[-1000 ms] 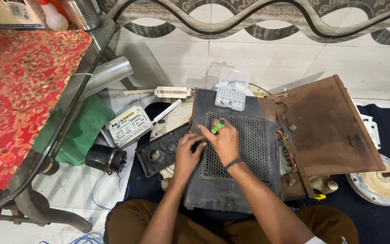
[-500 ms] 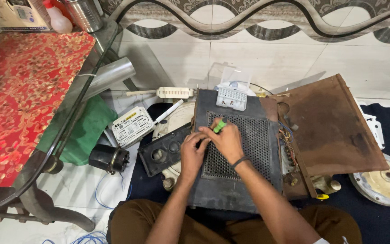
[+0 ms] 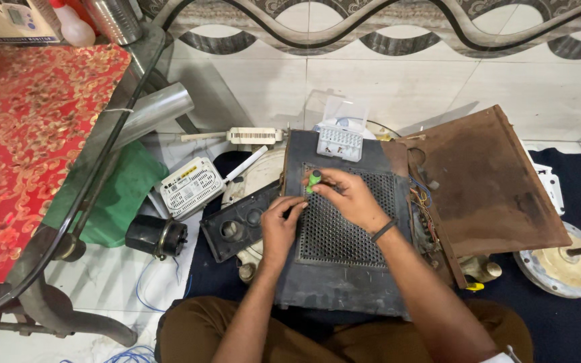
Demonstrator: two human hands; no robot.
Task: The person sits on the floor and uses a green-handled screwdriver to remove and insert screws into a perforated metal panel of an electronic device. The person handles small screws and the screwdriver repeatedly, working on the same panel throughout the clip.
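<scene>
Red patterned cloth covers the table (image 3: 28,141) at far left; a green cloth (image 3: 119,195) and black motor (image 3: 156,236) lie below its glass rim. White router (image 3: 189,187) next. Left hand (image 3: 282,225) presses curled fingers on the grille's (image 3: 344,222) perforated metal edge. Right hand (image 3: 347,196) pinches a green-handled screwdriver (image 3: 313,180) upright on the grille. Rusty brown panel (image 3: 485,181) leans open at right, beside a round white dish (image 3: 563,265).
</scene>
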